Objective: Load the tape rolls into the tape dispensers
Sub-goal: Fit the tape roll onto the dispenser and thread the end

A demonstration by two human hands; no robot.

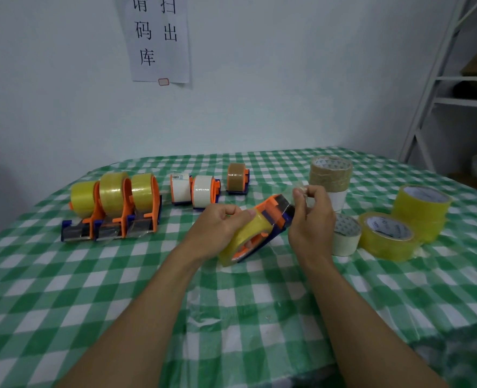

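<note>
my left grip (pixel 220 228) is curled around a yellow roll (pixel 243 236) that sits in an orange and blue dispenser (pixel 271 217). it holds both tilted, cutter end up. the low end is at or near the desk (pixel 91 289), which has a green and white check cloth; i cannot tell if it touches. my right grip (pixel 311 217) is just right of the dispenser, thumb and fingers pinching a clear tape end (pixel 301 190) lifted above the cutter.

well left of the dispenser, three loaded dispensers (pixel 114 208) stand side by side, touching, each with yellow tape. behind the dispenser and a little left are two dispensers (pixel 195 191) with white tape. just behind the dispenser stands a small dispenser (pixel 237 179) with brown tape.

behind and right of the dispenser, past my right grip, is a brown stack (pixel 331 175) of rolls set on a white one. right of the dispenser, beside my right wrist, a white roll (pixel 345 236) lies flat. further right lies a loose yellow roll (pixel 385 236), then a yellow stack (pixel 420 211).

far behind the dispenser, a paper sign (pixel 159 37) hangs on the wall. a white shelf (pixel 455 93) stands far right.
</note>
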